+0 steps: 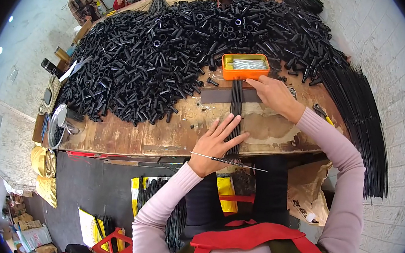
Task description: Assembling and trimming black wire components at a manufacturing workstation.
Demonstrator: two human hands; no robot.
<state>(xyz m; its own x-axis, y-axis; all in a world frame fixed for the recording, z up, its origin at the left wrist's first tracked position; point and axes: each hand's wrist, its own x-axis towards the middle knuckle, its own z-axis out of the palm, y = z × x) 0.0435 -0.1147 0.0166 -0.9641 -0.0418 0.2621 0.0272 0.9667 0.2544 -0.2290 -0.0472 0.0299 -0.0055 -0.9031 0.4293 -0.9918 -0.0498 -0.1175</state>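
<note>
My left hand (219,139) lies with its fingers spread on a row of thin black rods (237,100) at the table's front. A thin metal rod strung with black pieces (239,164) runs crosswise at the heel of this hand; whether it rests on or under the hand, I cannot tell. Closed in a pinch, my right hand (276,95) reaches the rods' far ends, beside an orange box (245,74) of silvery pins (248,64). What its fingertips hold is too small to make out. A flat grey strip (215,95) passes beneath the rods.
A heap of short black tubular parts (145,57) covers much of the wooden table (177,138). Long black rods (359,122) hang over the right edge, near pliers (323,113). At left stand a metal bowl (58,125) and a mug (72,122). Two people are beyond the heap.
</note>
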